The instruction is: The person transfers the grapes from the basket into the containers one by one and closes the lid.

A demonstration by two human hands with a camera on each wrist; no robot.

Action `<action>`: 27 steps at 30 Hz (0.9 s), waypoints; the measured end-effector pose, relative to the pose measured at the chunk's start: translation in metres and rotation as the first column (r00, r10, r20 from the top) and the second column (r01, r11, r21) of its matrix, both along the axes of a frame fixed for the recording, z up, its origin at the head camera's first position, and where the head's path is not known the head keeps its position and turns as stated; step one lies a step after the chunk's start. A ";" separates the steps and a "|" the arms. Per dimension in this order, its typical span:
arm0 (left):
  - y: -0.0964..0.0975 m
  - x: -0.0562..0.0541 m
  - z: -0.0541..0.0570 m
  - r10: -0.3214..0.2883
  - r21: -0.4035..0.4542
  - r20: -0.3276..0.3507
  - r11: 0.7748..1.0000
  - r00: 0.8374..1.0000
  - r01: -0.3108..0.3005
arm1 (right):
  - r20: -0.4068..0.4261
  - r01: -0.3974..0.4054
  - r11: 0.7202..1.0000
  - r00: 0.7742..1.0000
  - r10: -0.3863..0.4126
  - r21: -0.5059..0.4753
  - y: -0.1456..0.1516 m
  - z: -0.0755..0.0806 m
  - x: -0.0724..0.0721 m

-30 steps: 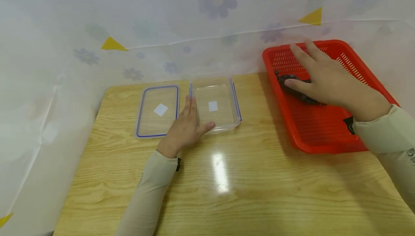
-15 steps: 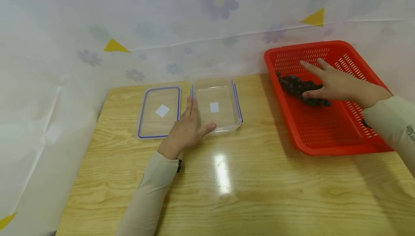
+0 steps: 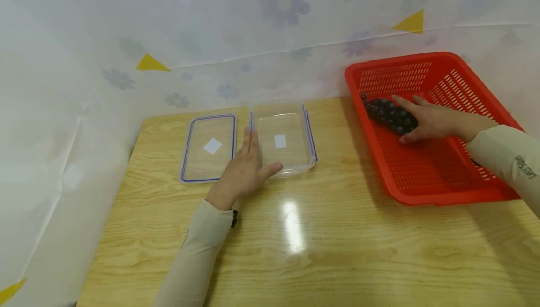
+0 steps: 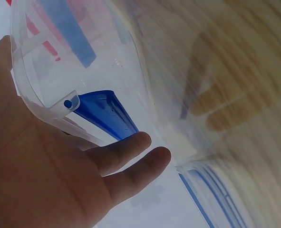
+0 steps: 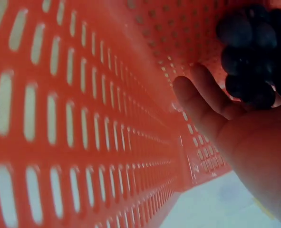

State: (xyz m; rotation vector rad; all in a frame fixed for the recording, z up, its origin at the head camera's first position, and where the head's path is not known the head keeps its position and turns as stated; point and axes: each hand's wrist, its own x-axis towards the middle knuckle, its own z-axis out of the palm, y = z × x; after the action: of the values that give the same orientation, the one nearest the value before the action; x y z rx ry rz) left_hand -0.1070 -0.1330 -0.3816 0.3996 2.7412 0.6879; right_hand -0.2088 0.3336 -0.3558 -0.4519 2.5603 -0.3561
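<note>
A bunch of dark grapes (image 3: 391,116) lies in the red plastic basket (image 3: 398,175). My right hand (image 3: 438,122) reaches into the basket at the right end of the bunch, fingers and thumb spread on either side of it. In the right wrist view the grapes (image 5: 254,57) sit against the palm side, and the visible fingers are fairly straight. A clear plastic food container (image 3: 291,124) stands open on the table, with blue-edged flaps. My left hand (image 3: 240,171) rests along its left side with straight fingers; the left wrist view shows a blue strip (image 4: 104,111) near the fingertips.
A clear lid with a blue seal (image 3: 206,166) lies left of the container. The wooden table (image 3: 337,250) meets a flower-patterned white sheet (image 3: 211,26) at the back. Slotted basket walls (image 5: 59,114) rise beside my right hand.
My right hand has drawn a little right and lowered into the basket, down to the grapes. The left hand has stayed against the container.
</note>
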 end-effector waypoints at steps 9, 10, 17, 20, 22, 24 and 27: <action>-0.001 0.001 0.001 -0.007 0.007 -0.002 1.000 1.000 0.007 | -0.057 -0.026 0.999 0.998 0.024 -0.029 -0.002 -0.010 -0.003; -0.001 0.001 0.001 -0.007 0.009 -0.001 1.000 1.000 0.007 | -0.057 -0.026 0.999 0.998 0.024 -0.029 -0.003 -0.010 -0.004; -0.002 0.001 -0.001 -0.002 0.032 -0.005 1.000 1.000 0.002 | -0.040 -0.001 0.999 0.999 0.000 -0.033 -0.004 -0.013 -0.007; -0.003 0.000 -0.002 -0.003 0.031 -0.017 1.000 1.000 0.004 | -0.033 0.011 0.999 0.999 -0.012 -0.036 -0.004 -0.013 -0.009; -0.003 0.000 -0.002 -0.006 0.028 -0.026 1.000 1.000 0.006 | -0.031 0.018 0.999 0.999 -0.019 -0.032 -0.004 -0.014 -0.009; -0.002 0.000 -0.003 -0.010 0.023 -0.032 1.000 0.999 0.010 | -0.037 0.022 0.999 0.999 -0.023 -0.027 -0.003 -0.014 -0.010; -0.002 0.000 -0.003 -0.009 0.020 -0.030 1.000 0.999 0.010 | -0.056 0.024 0.999 0.998 -0.025 -0.022 -0.001 -0.015 -0.010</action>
State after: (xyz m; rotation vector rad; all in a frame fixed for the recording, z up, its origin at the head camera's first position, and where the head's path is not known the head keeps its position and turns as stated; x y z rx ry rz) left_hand -0.1072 -0.1346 -0.3848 0.4308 2.7608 0.7135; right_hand -0.2191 0.3326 -0.3710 -0.4443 2.6212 -0.3850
